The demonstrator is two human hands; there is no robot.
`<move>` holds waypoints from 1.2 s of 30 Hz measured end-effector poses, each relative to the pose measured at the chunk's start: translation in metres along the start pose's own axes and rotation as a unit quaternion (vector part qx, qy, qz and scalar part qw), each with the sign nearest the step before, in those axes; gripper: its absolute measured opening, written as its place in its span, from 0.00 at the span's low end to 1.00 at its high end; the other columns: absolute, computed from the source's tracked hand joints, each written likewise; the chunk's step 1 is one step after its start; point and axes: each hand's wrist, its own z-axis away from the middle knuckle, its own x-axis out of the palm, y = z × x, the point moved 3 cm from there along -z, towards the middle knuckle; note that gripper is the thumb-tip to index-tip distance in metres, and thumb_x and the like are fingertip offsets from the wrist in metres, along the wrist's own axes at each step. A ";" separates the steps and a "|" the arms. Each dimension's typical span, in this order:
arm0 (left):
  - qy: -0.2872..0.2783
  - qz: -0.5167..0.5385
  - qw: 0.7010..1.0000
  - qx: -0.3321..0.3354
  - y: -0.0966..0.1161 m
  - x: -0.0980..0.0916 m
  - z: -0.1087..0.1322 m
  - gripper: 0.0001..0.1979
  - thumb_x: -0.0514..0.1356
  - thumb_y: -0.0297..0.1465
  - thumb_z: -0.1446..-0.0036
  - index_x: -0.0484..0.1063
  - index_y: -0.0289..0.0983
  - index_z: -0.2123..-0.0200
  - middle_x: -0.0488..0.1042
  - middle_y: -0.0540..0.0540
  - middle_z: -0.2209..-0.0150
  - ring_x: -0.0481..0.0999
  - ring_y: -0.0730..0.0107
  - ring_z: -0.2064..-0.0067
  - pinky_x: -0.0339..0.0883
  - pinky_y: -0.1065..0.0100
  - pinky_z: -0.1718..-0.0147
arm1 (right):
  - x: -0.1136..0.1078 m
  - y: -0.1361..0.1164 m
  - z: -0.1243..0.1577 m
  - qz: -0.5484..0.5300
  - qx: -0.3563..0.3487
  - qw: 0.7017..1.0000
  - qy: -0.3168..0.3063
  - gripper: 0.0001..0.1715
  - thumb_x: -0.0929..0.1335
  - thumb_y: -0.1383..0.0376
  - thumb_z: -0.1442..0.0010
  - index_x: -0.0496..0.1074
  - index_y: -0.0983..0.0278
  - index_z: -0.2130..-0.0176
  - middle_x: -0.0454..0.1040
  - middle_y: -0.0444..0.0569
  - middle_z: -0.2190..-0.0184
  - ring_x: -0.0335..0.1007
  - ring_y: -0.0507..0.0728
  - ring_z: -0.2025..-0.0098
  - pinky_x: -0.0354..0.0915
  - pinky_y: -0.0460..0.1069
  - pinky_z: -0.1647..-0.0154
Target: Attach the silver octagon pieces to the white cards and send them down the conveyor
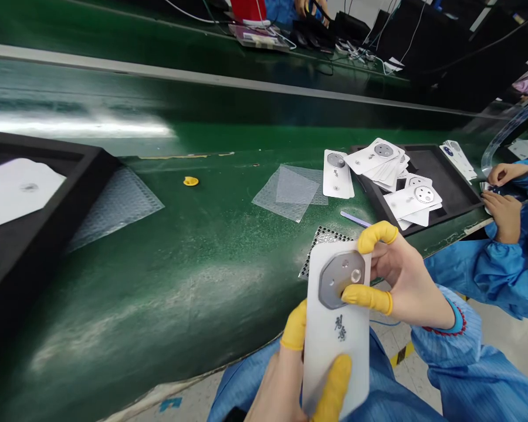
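While both of the person's hands hold it up at bottom centre, a white rectangular card point(334, 346) shows one grey octagonal metal plate point(334, 279) and black printed characters point(340, 328). The right hand point(407, 287) pinches the card's upper part, with one yellow finger cot point(367, 299) against the plate and another point(377, 234) curled over the top edge. The left hand point(277, 392) grips the lower part, two more cots showing. Just beyond lie a perforated black sheet point(323, 240) and a thin blue-and-white stick point(355, 219) on the green workbench point(158, 293). Mid-frame are clear bubble sheets point(288, 192), with one loose plated card point(337, 174) beside them. At right, a black tray point(440, 164) holds a stack and several more cards, too overlapped to count. A second black tray point(35, 246) sits far left. At far right, a co-worker's two hands point(506, 193) work apart.
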 end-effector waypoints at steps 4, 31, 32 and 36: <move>0.020 0.024 0.999 -0.023 0.012 0.006 -0.007 0.31 0.60 0.45 0.41 0.63 0.44 0.37 0.78 0.43 0.48 0.82 0.54 0.55 0.79 0.64 0.61 | 0.007 0.008 0.003 -0.045 0.000 0.999 -0.011 0.24 0.77 0.66 0.49 0.62 0.59 0.61 0.75 0.41 0.70 0.77 0.50 0.72 0.77 0.44 0.72; 0.083 -0.001 0.996 0.034 0.005 0.008 -0.008 0.27 0.59 0.42 0.41 0.67 0.42 0.40 0.80 0.44 0.51 0.76 0.49 0.46 0.73 0.59 0.51 | 0.021 -0.005 0.041 0.453 -0.326 0.826 0.082 0.09 0.66 0.59 0.36 0.75 0.58 0.60 0.76 0.54 0.55 0.71 0.61 0.49 0.69 0.61 0.45; 0.086 -0.004 0.996 0.031 0.002 0.006 -0.007 0.26 0.59 0.42 0.40 0.68 0.42 0.40 0.81 0.44 0.52 0.77 0.49 0.47 0.73 0.59 0.52 | 0.021 -0.006 0.041 0.456 -0.330 0.823 0.076 0.09 0.66 0.60 0.35 0.75 0.60 0.60 0.76 0.54 0.55 0.71 0.61 0.49 0.69 0.61 0.45; 0.088 -0.025 0.996 -0.009 -0.013 -0.002 -0.001 0.24 0.58 0.40 0.40 0.69 0.45 0.41 0.82 0.46 0.56 0.80 0.49 0.53 0.74 0.58 0.53 | 0.020 -0.009 0.042 0.480 -0.328 0.813 0.034 0.10 0.64 0.63 0.34 0.75 0.63 0.61 0.76 0.58 0.53 0.68 0.61 0.43 0.67 0.59 0.42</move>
